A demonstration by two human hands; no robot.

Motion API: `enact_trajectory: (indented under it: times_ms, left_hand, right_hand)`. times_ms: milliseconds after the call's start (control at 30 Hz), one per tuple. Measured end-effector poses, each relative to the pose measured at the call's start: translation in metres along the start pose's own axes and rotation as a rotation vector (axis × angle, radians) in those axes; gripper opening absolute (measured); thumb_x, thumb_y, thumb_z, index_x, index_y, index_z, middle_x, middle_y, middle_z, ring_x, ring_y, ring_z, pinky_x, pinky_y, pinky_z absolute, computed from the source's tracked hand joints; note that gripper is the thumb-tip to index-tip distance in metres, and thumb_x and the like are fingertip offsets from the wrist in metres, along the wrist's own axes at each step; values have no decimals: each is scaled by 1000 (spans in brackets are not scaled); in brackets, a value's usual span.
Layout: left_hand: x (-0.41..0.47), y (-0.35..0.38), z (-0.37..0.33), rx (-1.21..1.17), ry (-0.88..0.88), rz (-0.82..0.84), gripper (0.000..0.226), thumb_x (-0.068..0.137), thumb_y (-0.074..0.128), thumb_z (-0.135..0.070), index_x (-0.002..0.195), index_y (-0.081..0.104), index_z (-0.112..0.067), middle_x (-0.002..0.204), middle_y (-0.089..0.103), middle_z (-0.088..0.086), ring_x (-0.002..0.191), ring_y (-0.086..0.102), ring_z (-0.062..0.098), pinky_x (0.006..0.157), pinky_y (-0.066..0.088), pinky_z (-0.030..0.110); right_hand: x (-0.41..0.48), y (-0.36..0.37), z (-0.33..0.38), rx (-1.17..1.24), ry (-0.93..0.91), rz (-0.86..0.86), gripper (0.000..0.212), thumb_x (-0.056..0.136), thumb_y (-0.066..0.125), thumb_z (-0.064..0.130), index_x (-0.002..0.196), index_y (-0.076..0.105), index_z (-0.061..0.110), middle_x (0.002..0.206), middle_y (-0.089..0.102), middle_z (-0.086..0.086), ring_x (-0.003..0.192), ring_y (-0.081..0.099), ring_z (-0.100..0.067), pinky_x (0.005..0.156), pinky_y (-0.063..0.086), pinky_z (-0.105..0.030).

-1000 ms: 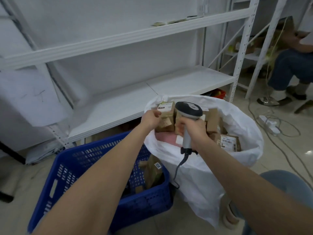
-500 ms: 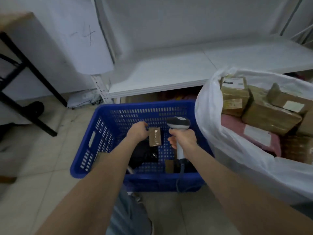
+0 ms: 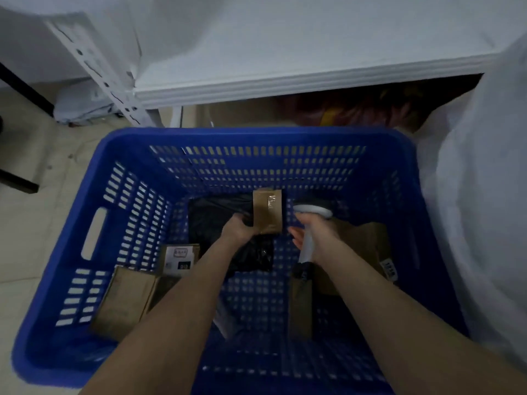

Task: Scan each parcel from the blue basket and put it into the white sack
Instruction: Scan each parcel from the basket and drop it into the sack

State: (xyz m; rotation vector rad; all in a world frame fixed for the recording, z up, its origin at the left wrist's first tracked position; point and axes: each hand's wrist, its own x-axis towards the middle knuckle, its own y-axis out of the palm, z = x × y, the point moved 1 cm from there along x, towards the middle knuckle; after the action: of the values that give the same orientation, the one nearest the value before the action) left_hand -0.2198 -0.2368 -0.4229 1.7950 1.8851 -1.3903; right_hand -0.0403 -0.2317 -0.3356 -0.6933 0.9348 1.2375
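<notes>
Both hands have gone lower into the blue basket [image 3: 256, 134] since half a second ago. The head has also bent over it, so the open mouth of the white sack [image 3: 484, 195] is no more in the picture. Only its side shows at the right, just beside the basket.

Head view: the left hand [image 3: 239, 230] holds a small brown parcel [image 3: 268, 212] above the basket floor, the fingers curled round its lower left corner. The right hand [image 3: 318, 236] has its fingers wrapped round the handle of the scanner [image 3: 313, 210], whose head is just beside the parcel, on its right. Whether this parcel is already scanned, I cannot tell.

I judge the task somewhere in the middle. A second ago the sack already had several parcels, but the basket is not emptied. In it lie a black bag [image 3: 216, 212] under the held parcel, flat cardboard parcels [image 3: 125, 300] at the left wall with a labelled box [image 3: 179, 258] touching them, a larger box [image 3: 362, 243] behind the right forearm, and a narrow box [image 3: 299, 309] near the front.
</notes>
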Motion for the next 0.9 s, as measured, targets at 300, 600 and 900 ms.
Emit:
enact_trajectory:
  times_ms: [300,600,900]
  left_hand:
    - [111,34,6,-266,-52,-27,65,77,75,-17,135,46,-5,129,58,11,115,57,26,95,48,35]
    - [94,37,4,-46,21,31,69,75,77,-5,137,46,-10,133,55,12,124,51,29,105,42,40]
    - [-65,-52,-71,542,987,-279,47,79,66,-3,123,53,-15,127,44,7,106,55,25,80,52,37]
  right_hand:
    - [74,-9,-25,127,100,60,13,95,57,18,104,60,9,91,64,-5,74,63,-12,61,46,-23]
    - [58,-12,-21,158,74,34,14,96,57,21,97,58,7,90,63,-10,76,61,-15,66,49,-25]
    - [-49,-12,5,309,-24,124,50,100,49,29,142,40,1,138,48,-23,123,51,-33,99,41,-36]
